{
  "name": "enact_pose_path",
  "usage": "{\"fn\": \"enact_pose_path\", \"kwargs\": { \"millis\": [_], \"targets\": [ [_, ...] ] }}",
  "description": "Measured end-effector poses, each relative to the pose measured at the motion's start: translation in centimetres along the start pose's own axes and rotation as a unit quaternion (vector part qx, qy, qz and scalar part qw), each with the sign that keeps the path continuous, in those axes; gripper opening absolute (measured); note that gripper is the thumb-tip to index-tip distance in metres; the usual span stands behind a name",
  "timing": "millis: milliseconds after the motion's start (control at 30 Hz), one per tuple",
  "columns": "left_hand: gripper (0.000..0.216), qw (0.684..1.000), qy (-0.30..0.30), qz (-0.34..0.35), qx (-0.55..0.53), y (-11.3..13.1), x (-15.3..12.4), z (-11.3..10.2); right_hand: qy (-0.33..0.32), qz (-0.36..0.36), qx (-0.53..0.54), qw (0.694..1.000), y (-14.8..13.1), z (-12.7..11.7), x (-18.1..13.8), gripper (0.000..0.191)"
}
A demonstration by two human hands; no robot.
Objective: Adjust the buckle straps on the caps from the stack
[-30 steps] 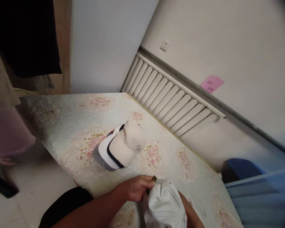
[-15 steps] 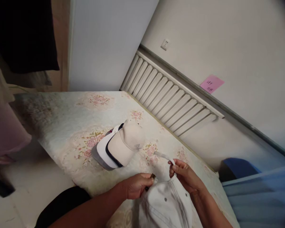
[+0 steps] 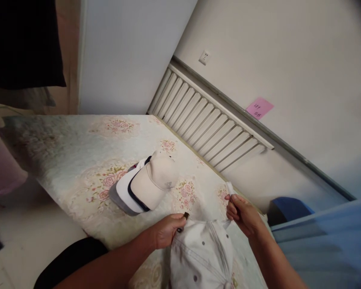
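Note:
A pale grey-white baseball cap (image 3: 201,253) hangs between my hands at the bottom of the view, its crown towards me. My left hand (image 3: 170,230) is closed at the cap's back edge, pinching a small dark buckle (image 3: 186,215). On the other side, my right hand (image 3: 243,212) is closed round the cap's strap (image 3: 230,188), whose free end sticks up past the fingers. Beyond my left hand lies a stack of several nested caps (image 3: 152,184), a cream one on top, with white, navy and grey brims showing below.
The caps lie on a flower-patterned bed surface (image 3: 87,152). A white radiator (image 3: 204,120) runs along the wall, with a pink note (image 3: 259,108) above it. Blue fabric (image 3: 321,245) and a dark blue object (image 3: 290,210) are at the right. Dark clothing (image 3: 24,44) hangs upper left.
My right hand has moved slightly right and up, and the strap's end now points upward instead of leftward. The cap has turned a little. The whole view has shifted slightly.

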State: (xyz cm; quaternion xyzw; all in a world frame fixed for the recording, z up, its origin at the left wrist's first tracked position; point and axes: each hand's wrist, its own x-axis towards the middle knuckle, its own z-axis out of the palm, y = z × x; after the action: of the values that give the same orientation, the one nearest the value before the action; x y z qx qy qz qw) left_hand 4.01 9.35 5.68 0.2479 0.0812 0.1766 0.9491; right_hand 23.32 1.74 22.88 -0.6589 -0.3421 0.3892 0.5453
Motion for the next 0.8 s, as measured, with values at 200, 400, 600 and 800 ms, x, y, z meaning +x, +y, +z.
{"fn": "enact_pose_path", "kwargs": {
  "millis": [200, 400, 600, 800],
  "targets": [
    [0.025, 0.997, -0.062, 0.007, 0.036, 0.6, -2.4, 4.3, -0.016, -0.035, 0.001, 0.999, -3.1, 0.0, -4.8, 0.032],
    [0.025, 0.984, -0.097, 0.023, 0.144, 1.6, -4.3, 11.6, 0.016, -0.102, 0.025, 0.994, -6.8, -2.5, -10.4, 0.028],
    [0.021, 0.945, -0.083, 0.042, 0.313, 1.3, -5.3, 17.6, 0.062, -0.191, 0.035, 0.979, -8.6, -5.8, -15.3, 0.026],
    [0.036, 0.872, -0.054, 0.074, 0.480, -1.2, -5.3, 19.0, 0.037, -0.180, -0.009, 0.983, -5.2, -6.1, -17.8, 0.025]
  ]
}}
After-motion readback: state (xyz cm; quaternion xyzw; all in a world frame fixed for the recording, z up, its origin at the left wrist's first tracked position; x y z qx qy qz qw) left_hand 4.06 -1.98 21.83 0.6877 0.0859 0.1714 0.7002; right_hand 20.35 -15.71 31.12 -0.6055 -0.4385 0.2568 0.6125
